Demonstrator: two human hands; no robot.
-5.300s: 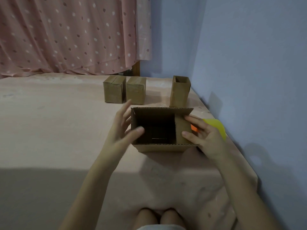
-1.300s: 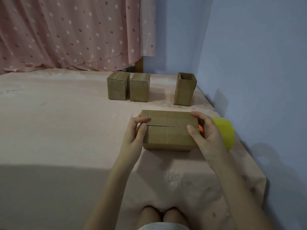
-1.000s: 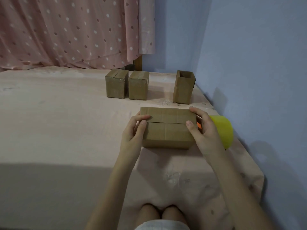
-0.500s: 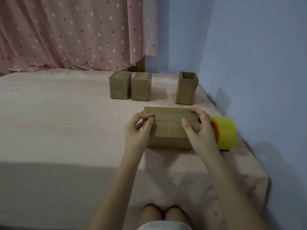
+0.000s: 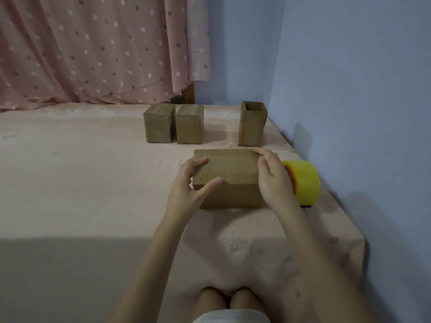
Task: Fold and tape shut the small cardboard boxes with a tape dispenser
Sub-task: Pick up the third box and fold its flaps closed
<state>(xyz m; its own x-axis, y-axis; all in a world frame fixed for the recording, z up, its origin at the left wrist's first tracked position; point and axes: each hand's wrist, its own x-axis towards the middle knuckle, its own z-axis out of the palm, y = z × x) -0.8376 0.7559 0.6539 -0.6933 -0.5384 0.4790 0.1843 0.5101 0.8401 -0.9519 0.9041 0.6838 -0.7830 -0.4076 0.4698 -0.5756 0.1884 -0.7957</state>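
Observation:
A small cardboard box lies on the pink-covered table in front of me, its flaps folded flat on top. My left hand grips its left end, fingers on the top and thumb on the near face. My right hand holds the right end, with fingers curled over the far top corner. Just right of that hand, partly hidden by it, a yellow tape dispenser with an orange core rests on the table.
Two closed cardboard boxes stand side by side at the back. An open-topped box stands upright to their right. A blue wall runs along the table's right edge. A dotted pink curtain hangs behind.
The open box's flaps have been folded shut. In the last second my left thumb slid down onto the near face and my right hand shifted to the right end.

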